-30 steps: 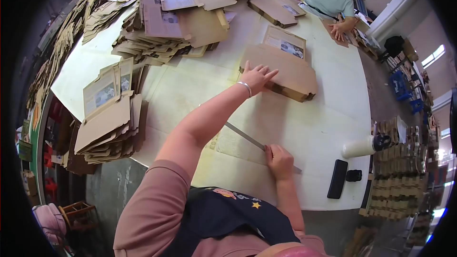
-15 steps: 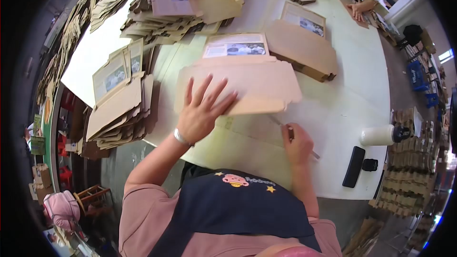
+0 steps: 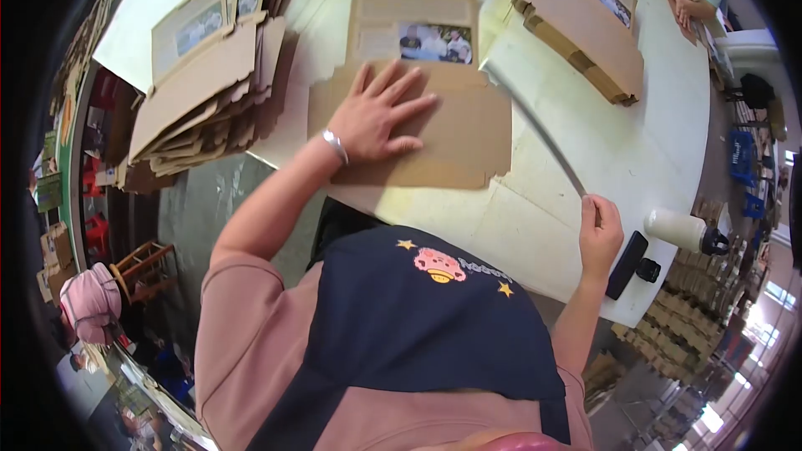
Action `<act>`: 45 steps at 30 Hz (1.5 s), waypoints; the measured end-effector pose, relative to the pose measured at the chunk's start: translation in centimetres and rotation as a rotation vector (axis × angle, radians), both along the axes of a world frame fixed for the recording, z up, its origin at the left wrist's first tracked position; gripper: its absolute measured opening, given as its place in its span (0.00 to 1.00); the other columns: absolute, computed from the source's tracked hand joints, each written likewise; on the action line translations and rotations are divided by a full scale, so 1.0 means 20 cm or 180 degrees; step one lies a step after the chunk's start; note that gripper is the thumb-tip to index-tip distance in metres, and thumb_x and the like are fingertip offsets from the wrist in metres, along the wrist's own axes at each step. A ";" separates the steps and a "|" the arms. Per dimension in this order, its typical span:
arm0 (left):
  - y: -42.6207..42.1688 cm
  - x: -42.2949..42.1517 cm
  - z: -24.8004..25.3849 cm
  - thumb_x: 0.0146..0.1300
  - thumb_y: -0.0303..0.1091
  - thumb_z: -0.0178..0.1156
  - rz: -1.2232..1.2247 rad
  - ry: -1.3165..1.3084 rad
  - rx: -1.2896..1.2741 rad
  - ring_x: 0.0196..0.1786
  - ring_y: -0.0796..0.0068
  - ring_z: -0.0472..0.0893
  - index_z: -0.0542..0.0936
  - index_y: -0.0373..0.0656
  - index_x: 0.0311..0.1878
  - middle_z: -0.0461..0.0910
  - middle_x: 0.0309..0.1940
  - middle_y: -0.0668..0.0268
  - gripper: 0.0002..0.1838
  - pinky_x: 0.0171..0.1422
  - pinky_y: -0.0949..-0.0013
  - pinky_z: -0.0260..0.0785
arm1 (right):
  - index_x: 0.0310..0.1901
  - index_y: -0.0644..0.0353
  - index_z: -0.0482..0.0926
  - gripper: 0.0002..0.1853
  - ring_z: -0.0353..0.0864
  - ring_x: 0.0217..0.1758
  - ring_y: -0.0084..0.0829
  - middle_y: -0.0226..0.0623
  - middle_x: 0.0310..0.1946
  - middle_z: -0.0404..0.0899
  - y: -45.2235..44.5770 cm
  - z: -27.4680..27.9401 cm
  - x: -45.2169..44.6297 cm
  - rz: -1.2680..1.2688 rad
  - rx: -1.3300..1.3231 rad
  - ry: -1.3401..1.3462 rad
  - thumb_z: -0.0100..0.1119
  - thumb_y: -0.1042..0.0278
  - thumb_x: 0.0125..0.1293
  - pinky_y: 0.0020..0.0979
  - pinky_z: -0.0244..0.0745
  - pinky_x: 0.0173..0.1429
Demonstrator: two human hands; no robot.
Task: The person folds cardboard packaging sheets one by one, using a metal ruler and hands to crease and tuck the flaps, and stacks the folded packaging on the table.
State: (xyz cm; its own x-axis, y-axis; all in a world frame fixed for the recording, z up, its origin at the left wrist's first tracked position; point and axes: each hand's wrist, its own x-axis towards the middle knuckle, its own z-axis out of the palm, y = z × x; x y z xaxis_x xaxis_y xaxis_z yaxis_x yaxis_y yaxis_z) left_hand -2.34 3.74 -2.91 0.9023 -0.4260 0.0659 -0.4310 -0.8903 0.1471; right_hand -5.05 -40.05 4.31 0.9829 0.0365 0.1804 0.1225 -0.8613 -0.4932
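My left hand point(image 3: 376, 121) lies with fingers spread on a flat brown cardboard piece point(image 3: 455, 134) with notched edges. The cardboard's upper panel point(image 3: 376, 12) carries a printed photo of people and lies away from me. In my closed right hand point(image 3: 600, 230), near the table's right edge, is one end of a long, thin grey strip point(image 3: 539, 125). The strip slants up and left, and its far tip lies by the cardboard's right fold. I cannot tell whether it is a ruler or a blade.
A cardboard stack point(image 3: 209, 92) stands on the left of the white table point(image 3: 535, 225), another point(image 3: 585, 25) at the upper right. A black phone point(image 3: 626, 263) and a white bottle point(image 3: 672, 228) sit by the right edge. Another person's hands point(image 3: 689, 12) rest at the far right.
The cardboard now lies flat and nearer. My right hand has moved right, and the strip now reaches up toward the cardboard. My left hand still presses on the cardboard. The view has tilted down.
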 end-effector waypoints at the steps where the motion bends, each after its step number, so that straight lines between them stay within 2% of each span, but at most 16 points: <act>1: 0.01 0.05 0.00 0.69 0.74 0.50 -0.0143 -0.0016 -0.0003 0.88 0.47 0.48 0.65 0.69 0.82 0.54 0.86 0.59 0.42 0.87 0.33 0.33 | 0.38 0.59 0.86 0.10 0.82 0.31 0.33 0.36 0.30 0.83 -0.04 0.01 -0.02 -0.0013 0.0046 -0.0006 0.72 0.62 0.70 0.33 0.74 0.36; 5: 0.04 0.15 0.01 0.68 0.70 0.57 -0.0439 -0.0066 -0.0206 0.85 0.47 0.55 0.71 0.69 0.78 0.61 0.83 0.61 0.38 0.85 0.33 0.40 | 0.34 0.61 0.86 0.13 0.81 0.30 0.34 0.36 0.28 0.82 -0.29 0.11 -0.05 0.0080 -0.0632 0.0406 0.75 0.59 0.66 0.33 0.73 0.36; 7: 0.04 0.17 0.03 0.66 0.65 0.63 -0.0526 -0.0059 -0.0351 0.82 0.47 0.60 0.76 0.70 0.74 0.65 0.80 0.61 0.34 0.84 0.34 0.43 | 0.35 0.63 0.86 0.14 0.82 0.32 0.36 0.38 0.29 0.84 -0.37 0.14 -0.04 0.0120 -0.0746 0.0798 0.75 0.59 0.66 0.33 0.75 0.41; 9: 0.04 0.19 0.03 0.67 0.66 0.62 -0.0523 -0.0001 -0.0410 0.83 0.47 0.59 0.76 0.70 0.74 0.65 0.80 0.61 0.34 0.85 0.34 0.42 | 0.35 0.64 0.86 0.14 0.82 0.33 0.36 0.38 0.30 0.84 -0.41 0.14 -0.02 0.0149 -0.0806 0.1006 0.75 0.59 0.66 0.33 0.76 0.43; 11: 0.03 0.20 0.00 0.67 0.67 0.61 -0.0532 0.0052 -0.0470 0.83 0.47 0.59 0.76 0.71 0.75 0.64 0.81 0.61 0.34 0.85 0.34 0.41 | 0.32 0.61 0.87 0.14 0.82 0.30 0.35 0.36 0.28 0.84 -0.42 0.09 0.01 0.0443 -0.0733 0.0893 0.78 0.58 0.62 0.33 0.74 0.37; 14: 0.02 0.19 -0.03 0.69 0.73 0.54 -0.0489 -0.0459 -0.0412 0.83 0.49 0.60 0.76 0.74 0.74 0.66 0.79 0.61 0.33 0.83 0.31 0.43 | 0.32 0.61 0.87 0.13 0.83 0.31 0.35 0.36 0.29 0.85 -0.34 -0.03 0.05 0.0601 -0.0337 0.0948 0.78 0.60 0.62 0.32 0.75 0.38; 19: 0.00 0.19 -0.04 0.67 0.75 0.55 -0.0302 -0.0281 -0.0303 0.86 0.53 0.55 0.73 0.79 0.76 0.61 0.83 0.67 0.36 0.86 0.32 0.38 | 0.35 0.58 0.87 0.11 0.84 0.32 0.26 0.34 0.27 0.85 -0.20 -0.15 0.09 0.0374 -0.0061 0.1410 0.78 0.60 0.61 0.29 0.77 0.40; 21: 0.00 0.19 -0.04 0.66 0.75 0.55 -0.0292 -0.0255 -0.0295 0.86 0.54 0.55 0.73 0.79 0.76 0.61 0.83 0.67 0.36 0.86 0.32 0.38 | 0.39 0.60 0.86 0.09 0.81 0.33 0.19 0.28 0.29 0.87 -0.13 -0.16 0.09 0.0583 0.0023 0.1318 0.74 0.64 0.66 0.26 0.76 0.42; 25: 0.00 0.19 -0.04 0.65 0.76 0.55 -0.0296 -0.0271 -0.0240 0.86 0.54 0.55 0.72 0.79 0.76 0.62 0.83 0.68 0.37 0.86 0.32 0.38 | 0.37 0.59 0.86 0.10 0.81 0.30 0.23 0.30 0.27 0.85 0.17 -0.13 0.11 0.0661 0.0176 0.1168 0.76 0.63 0.64 0.27 0.75 0.39; 29: 0.01 0.20 -0.05 0.65 0.77 0.55 -0.0378 -0.0279 -0.0226 0.86 0.55 0.56 0.72 0.79 0.76 0.62 0.83 0.68 0.37 0.86 0.33 0.38 | 0.38 0.58 0.85 0.12 0.82 0.29 0.30 0.35 0.25 0.83 0.33 -0.12 0.10 0.1029 -0.0129 0.0930 0.79 0.62 0.61 0.30 0.76 0.38; 32: -0.01 0.17 -0.05 0.66 0.73 0.58 -0.0438 -0.0353 -0.0401 0.85 0.53 0.58 0.74 0.74 0.76 0.64 0.82 0.67 0.37 0.85 0.31 0.43 | 0.40 0.58 0.84 0.14 0.82 0.30 0.34 0.37 0.27 0.82 0.32 -0.13 0.07 0.1372 -0.0082 0.0629 0.79 0.62 0.60 0.33 0.76 0.37; 35: -0.20 -0.02 0.03 0.66 0.62 0.64 0.0355 -0.0073 -0.0065 0.82 0.48 0.61 0.76 0.59 0.72 0.66 0.79 0.61 0.34 0.80 0.28 0.52 | 0.42 0.58 0.83 0.13 0.82 0.30 0.37 0.37 0.30 0.82 0.28 -0.17 0.06 0.1799 -0.0156 0.0039 0.77 0.65 0.62 0.34 0.77 0.37; 37: -0.29 -0.17 0.06 0.69 0.68 0.56 0.0364 0.0190 -0.0422 0.82 0.43 0.60 0.77 0.58 0.72 0.67 0.79 0.58 0.36 0.81 0.26 0.48 | 0.43 0.57 0.83 0.12 0.82 0.31 0.38 0.37 0.31 0.82 0.27 -0.19 0.03 0.1954 -0.0337 -0.0294 0.76 0.67 0.63 0.35 0.76 0.36; 39: -0.33 -0.22 0.06 0.70 0.73 0.50 0.0299 0.0250 -0.0713 0.83 0.42 0.57 0.77 0.55 0.73 0.66 0.79 0.57 0.40 0.82 0.26 0.45 | 0.40 0.59 0.83 0.06 0.82 0.29 0.37 0.38 0.30 0.83 0.26 -0.19 -0.01 0.1819 -0.0034 0.0219 0.72 0.69 0.67 0.34 0.75 0.34; 43: -0.31 -0.14 0.07 0.70 0.73 0.50 0.0432 0.0253 -0.0757 0.85 0.45 0.54 0.75 0.55 0.75 0.64 0.81 0.57 0.41 0.83 0.25 0.41 | 0.35 0.61 0.83 0.09 0.79 0.25 0.33 0.38 0.25 0.82 0.30 -0.16 0.03 0.1716 0.0063 0.0775 0.67 0.66 0.72 0.32 0.72 0.32; 45: -0.32 -0.11 0.04 0.70 0.72 0.50 0.0465 0.0175 -0.0738 0.86 0.46 0.53 0.75 0.55 0.76 0.64 0.81 0.58 0.40 0.83 0.25 0.39 | 0.31 0.63 0.82 0.16 0.77 0.22 0.29 0.38 0.20 0.80 0.31 -0.14 0.09 0.1394 0.0127 0.2010 0.62 0.61 0.76 0.31 0.71 0.30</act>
State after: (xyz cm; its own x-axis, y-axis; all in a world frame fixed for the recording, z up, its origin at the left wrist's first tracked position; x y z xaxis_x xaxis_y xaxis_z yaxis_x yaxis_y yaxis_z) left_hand -4.51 -2.63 -2.06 0.9580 -0.2703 0.0956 -0.2862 -0.8823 0.3737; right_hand -3.22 -33.90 1.59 0.7972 0.4515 -0.4007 0.1333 -0.7791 -0.6126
